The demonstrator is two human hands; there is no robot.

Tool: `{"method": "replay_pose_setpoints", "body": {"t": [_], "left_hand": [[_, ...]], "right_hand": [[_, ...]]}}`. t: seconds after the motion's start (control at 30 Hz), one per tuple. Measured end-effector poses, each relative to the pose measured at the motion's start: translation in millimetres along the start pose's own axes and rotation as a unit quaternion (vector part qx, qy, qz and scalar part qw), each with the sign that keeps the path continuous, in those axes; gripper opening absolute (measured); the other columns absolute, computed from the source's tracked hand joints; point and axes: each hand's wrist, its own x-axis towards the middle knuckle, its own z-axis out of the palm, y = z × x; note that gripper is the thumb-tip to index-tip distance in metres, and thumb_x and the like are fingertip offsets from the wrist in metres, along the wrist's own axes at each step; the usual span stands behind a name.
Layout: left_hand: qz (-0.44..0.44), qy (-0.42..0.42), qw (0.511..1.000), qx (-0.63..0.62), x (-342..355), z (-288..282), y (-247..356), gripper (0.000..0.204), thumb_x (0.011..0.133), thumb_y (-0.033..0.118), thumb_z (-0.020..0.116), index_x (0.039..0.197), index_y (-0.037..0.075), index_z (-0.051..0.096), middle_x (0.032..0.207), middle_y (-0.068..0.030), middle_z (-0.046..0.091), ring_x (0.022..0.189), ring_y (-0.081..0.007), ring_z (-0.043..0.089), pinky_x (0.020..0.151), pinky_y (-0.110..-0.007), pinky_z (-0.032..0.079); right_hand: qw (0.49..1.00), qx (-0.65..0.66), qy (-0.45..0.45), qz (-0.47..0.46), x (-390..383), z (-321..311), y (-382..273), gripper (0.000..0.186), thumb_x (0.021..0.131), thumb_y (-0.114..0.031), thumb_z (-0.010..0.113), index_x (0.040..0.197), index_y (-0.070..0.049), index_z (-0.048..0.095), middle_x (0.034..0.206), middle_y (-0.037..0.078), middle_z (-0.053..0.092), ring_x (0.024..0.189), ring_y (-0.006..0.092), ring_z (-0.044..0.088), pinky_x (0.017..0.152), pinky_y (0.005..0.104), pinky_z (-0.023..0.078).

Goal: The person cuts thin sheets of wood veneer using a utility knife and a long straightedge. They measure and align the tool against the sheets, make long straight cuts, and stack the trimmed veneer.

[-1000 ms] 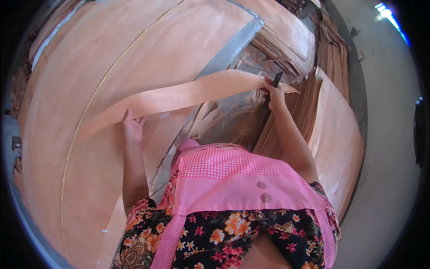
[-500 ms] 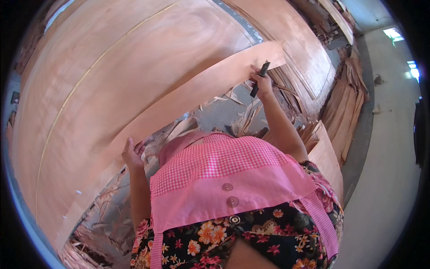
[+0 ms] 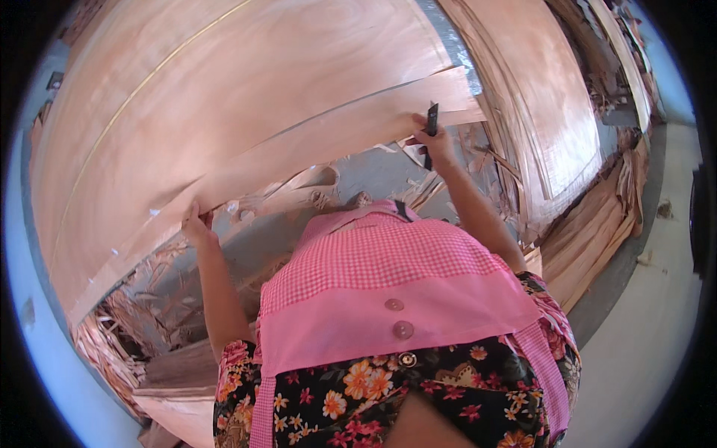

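Observation:
A long, pale strip of wood veneer lies along the near edge of a large veneer sheet, with a narrow dark gap between them toward the right. My left hand pinches the near edge of the veneer at the left. Near the strip's right end, my right hand is closed around a black utility knife, which points up and away. The fingers of this hand also touch the strip's near edge; how firmly they grip it is hidden.
Another stack of veneer sheets stands to the right, with ragged edges facing me. Torn veneer scraps are heaped beside the pale wall. More scraps litter the floor at the left.
The strip was raised and bowed; now it lies lower and flatter against the large sheet. My left hand has moved slightly left and away from me. The view has shifted.

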Motion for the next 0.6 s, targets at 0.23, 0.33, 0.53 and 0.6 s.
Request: {"method": "replay_pose_setpoints", "body": {"t": [0.23, 0.33, 0.53, 0.6], "left_hand": [[0.075, 0.058, 0.993, 0.076, 24.4, -117.8, 66.3, 0.013, 0.073, 0.003, 0.055, 0.080, 0.005, 0.045, 0.059, -0.0049, 0.053, 0.040, -0.0116, 0.047, 0.036, -0.022, 0.034], [0.077, 0.011, 0.997, 0.023, 31.4, -162.5, 95.3, 0.010, 0.072, 0.003, 0.055, 0.074, 0.004, 0.046, 0.056, -0.0048, 0.050, 0.039, -0.0108, 0.044, 0.036, -0.021, 0.032], [-0.041, 0.101, 0.992, -0.065, 120.8, -128.0, 92.1, 0.015, 0.071, 0.008, 0.060, 0.075, -0.003, 0.050, 0.061, -0.0100, 0.055, 0.042, -0.0137, 0.046, 0.036, -0.023, 0.035], [0.049, 0.128, 0.990, -0.012, 110.2, -113.8, 80.5, 0.027, 0.072, 0.011, 0.061, 0.090, -0.005, 0.051, 0.071, -0.0119, 0.057, 0.051, -0.0170, 0.051, 0.044, -0.027, 0.041]], "right_hand": [[0.949, -0.311, 0.014, -0.054, -76.4, 101.0, -52.0, 0.023, 0.079, -0.015, 0.059, 0.098, -0.003, 0.060, 0.066, 0.005, 0.061, 0.049, 0.0081, 0.053, 0.042, 0.0208, 0.039], [0.932, -0.360, -0.032, 0.014, -96.4, 143.2, -87.2, 0.020, 0.079, -0.015, 0.059, 0.092, 0.000, 0.060, 0.060, 0.006, 0.058, 0.044, 0.0091, 0.050, 0.037, 0.0225, 0.037], [0.873, -0.483, -0.047, -0.058, 27.5, 195.5, -52.7, 0.022, 0.074, -0.020, 0.062, 0.080, 0.001, 0.058, 0.053, 0.008, 0.056, 0.045, 0.0164, 0.054, 0.039, 0.0304, 0.040], [0.877, -0.478, -0.013, -0.047, 45.9, 192.0, -40.3, 0.024, 0.074, -0.021, 0.062, 0.082, 0.001, 0.058, 0.055, 0.008, 0.057, 0.044, 0.0168, 0.055, 0.039, 0.0306, 0.040]]}}
